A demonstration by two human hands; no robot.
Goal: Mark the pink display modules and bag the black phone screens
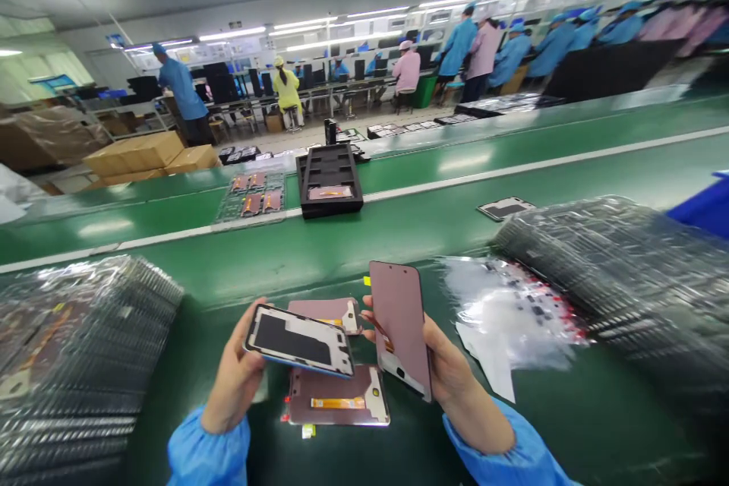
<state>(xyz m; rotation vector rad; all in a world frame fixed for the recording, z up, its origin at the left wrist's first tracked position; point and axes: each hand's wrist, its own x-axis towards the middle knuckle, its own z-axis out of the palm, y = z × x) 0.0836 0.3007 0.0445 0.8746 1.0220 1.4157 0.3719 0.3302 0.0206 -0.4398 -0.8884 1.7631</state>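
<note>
My left hand (236, 376) grips a phone frame (301, 339) by its left end, tilted, its white-bordered black inner face turned up. In my right hand (449, 368) a phone screen panel (400, 319) is held nearly upright by its edges; its pinkish-brown back and a flex cable face me. A yellow tab sticks out at the panel's upper left. Below the frame lies another screen panel (336, 383) with an orange flex cable and a yellow tab. Farther back, a second loose panel (310, 307) is partly covered by the frame.
Stacked clear plastic trays stand at left (142, 304) and right (620, 243). Plastic film (501, 304) lies right of my hands. Beyond are a black tray (330, 201), a clear tray with panels (254, 201) and another phone frame (504, 208). Co-workers are in the background.
</note>
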